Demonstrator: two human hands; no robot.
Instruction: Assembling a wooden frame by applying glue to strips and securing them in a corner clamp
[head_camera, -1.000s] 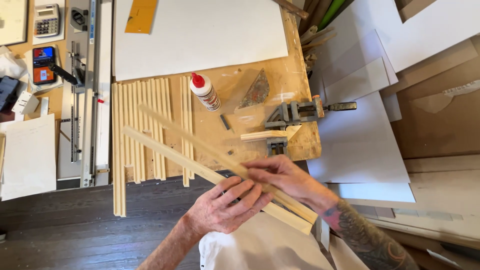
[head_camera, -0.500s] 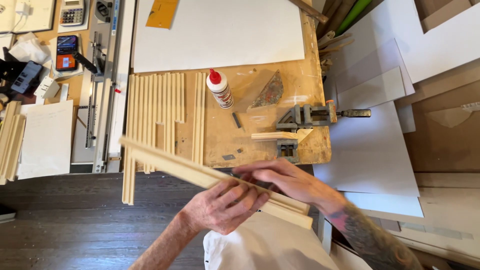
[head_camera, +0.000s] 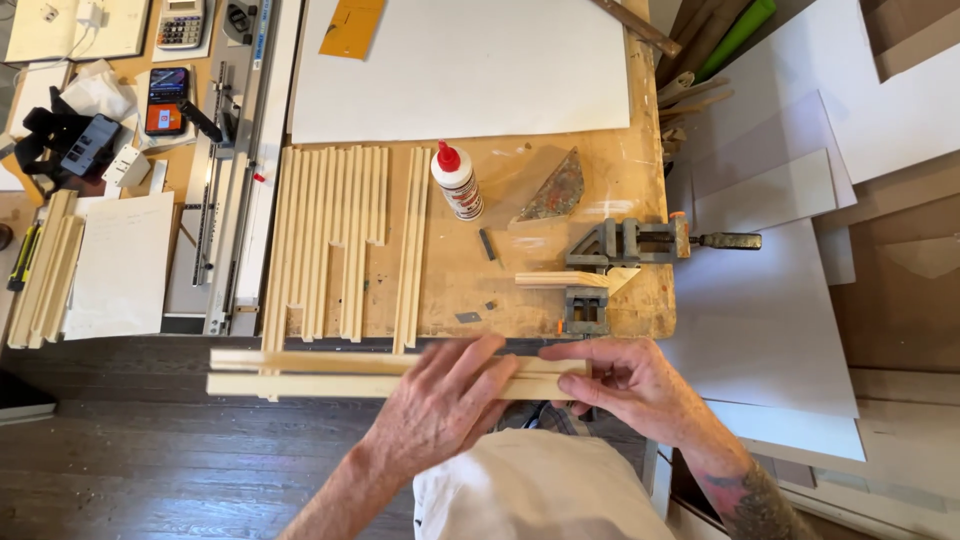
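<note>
Head view: two long wooden strips (head_camera: 330, 373) get pinched together, left hand (head_camera: 440, 415) wrapped mid-length, right hand (head_camera: 625, 385) fingertips closed on the end, so they're probably light, stiff, a bit snappable.

Wood strips (head_camera: 330, 373): pale cream. Glue bottle (head_camera: 459, 185): white, red cap. Board (head_camera: 460, 65): white. Clamp (head_camera: 620, 245): grey (orange tips). Floor (head_camera: 130, 470): dark brown planks.
</note>
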